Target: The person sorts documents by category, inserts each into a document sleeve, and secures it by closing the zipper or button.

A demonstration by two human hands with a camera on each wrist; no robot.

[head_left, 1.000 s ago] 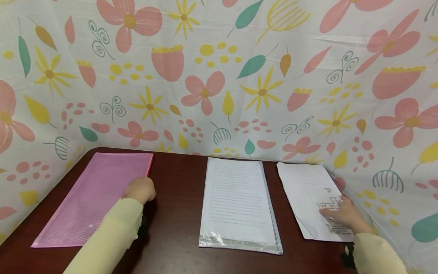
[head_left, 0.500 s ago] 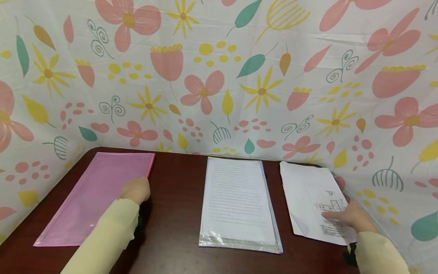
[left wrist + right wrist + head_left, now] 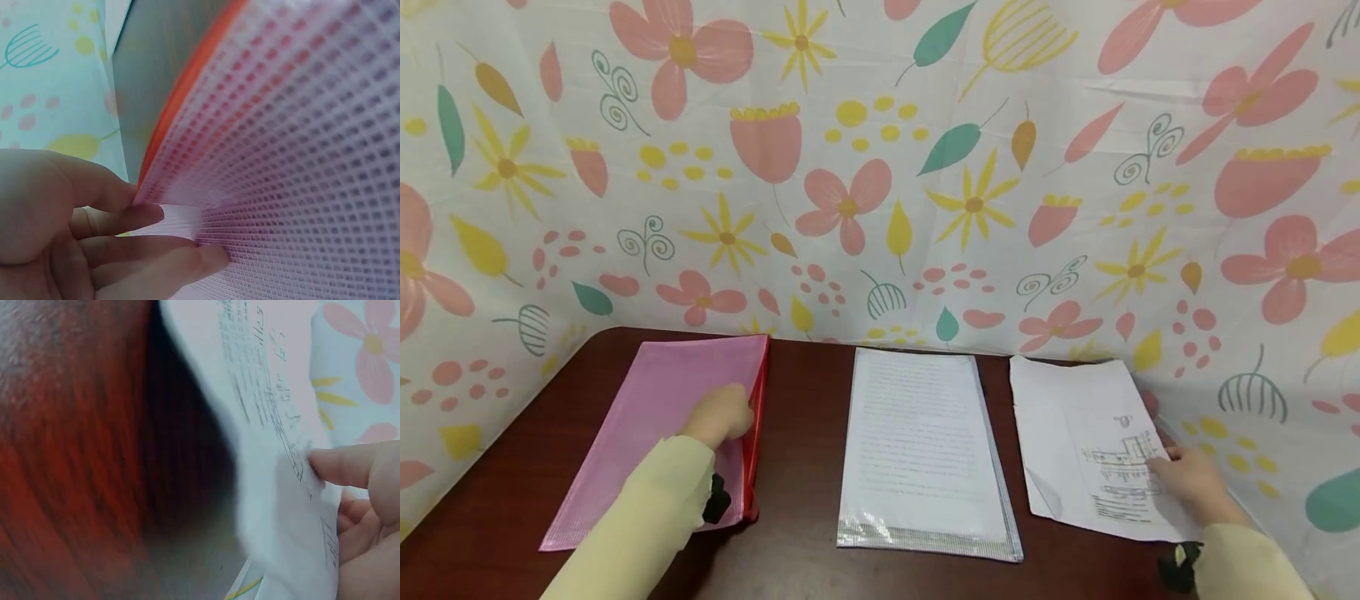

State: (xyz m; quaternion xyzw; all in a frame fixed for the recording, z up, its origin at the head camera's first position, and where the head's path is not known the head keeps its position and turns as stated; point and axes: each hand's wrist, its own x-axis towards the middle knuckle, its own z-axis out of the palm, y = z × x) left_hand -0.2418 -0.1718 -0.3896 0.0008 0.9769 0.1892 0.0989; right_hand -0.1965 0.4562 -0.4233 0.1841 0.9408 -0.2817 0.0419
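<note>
A pink mesh zip folder [image 3: 677, 383] lies on the left of the table. My left hand [image 3: 718, 414] pinches its right edge, along which a red zipper [image 3: 755, 442] runs. The left wrist view shows thumb and forefinger on that zipper edge [image 3: 165, 122], with other fingertips against the mesh. At the right are white paper sheets [image 3: 1060, 417] with printed drawings and a curled lower-left corner. My right hand [image 3: 1195, 483] holds their right edge between thumb and fingers. In the right wrist view the paper [image 3: 281, 506] is bent and lifted off the table.
Between the hands lies a clear mesh folder [image 3: 925, 542] with a printed text page inside. The dark brown table [image 3: 805, 467] backs onto a hanging floral cloth [image 3: 880, 167], which also encloses both sides.
My left hand has drawn the pink folder to the right and raised its zipper edge. The right hand has shifted right along the papers, whose lower right part has moved slightly right.
</note>
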